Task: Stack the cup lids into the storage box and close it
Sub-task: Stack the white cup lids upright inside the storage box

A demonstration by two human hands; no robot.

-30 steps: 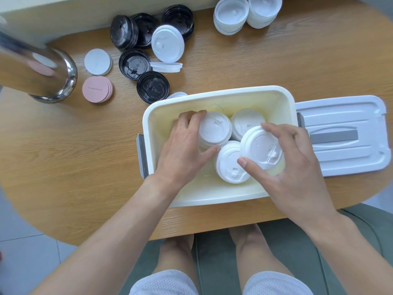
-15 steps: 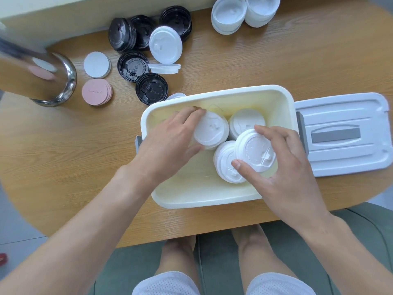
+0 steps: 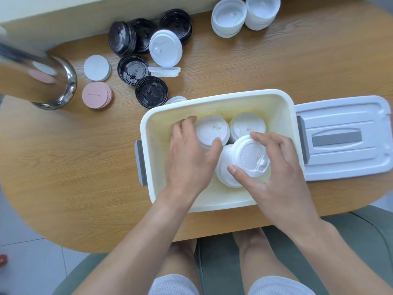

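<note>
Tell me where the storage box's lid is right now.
In the head view, the box lid lies flat on the table, against the right side of the open storage box, beyond the right hand.

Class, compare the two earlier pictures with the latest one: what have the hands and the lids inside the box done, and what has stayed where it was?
Little changed. The left hand keeps its grip on the back-left white lid stack; the right hand still holds a white lid over the front stack, barely shifted. The storage box, its lid beside it and the black lids stayed put.
</note>
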